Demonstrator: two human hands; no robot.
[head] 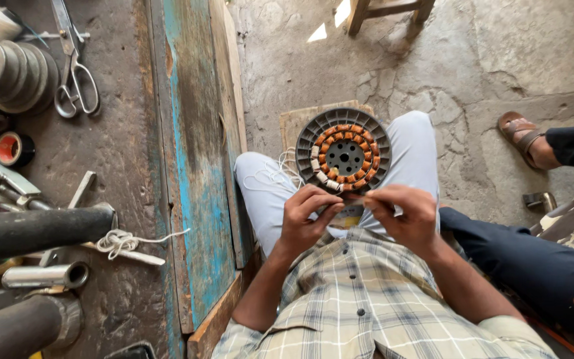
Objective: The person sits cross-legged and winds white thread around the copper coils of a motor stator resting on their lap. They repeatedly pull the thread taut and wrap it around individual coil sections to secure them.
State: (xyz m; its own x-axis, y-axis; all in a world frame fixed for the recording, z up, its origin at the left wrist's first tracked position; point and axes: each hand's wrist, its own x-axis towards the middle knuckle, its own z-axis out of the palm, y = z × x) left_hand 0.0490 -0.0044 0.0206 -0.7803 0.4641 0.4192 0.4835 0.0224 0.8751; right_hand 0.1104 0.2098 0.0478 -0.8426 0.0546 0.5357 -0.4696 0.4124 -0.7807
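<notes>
A round grey motor stator with a ring of orange copper coils rests on my knees, above the concrete floor. My left hand and my right hand meet at its near edge. Both pinch a thin strip or thread stretched between the fingertips, right against the coils. Loose white string lies over my left thigh beside the stator. I cannot tell exactly what the pinched piece is.
A worn wooden bench with blue paint stands to my left, carrying scissors, a stepped pulley, a tape roll, metal tubes and string. Another person's legs and sandalled foot are at the right. A stool stands ahead.
</notes>
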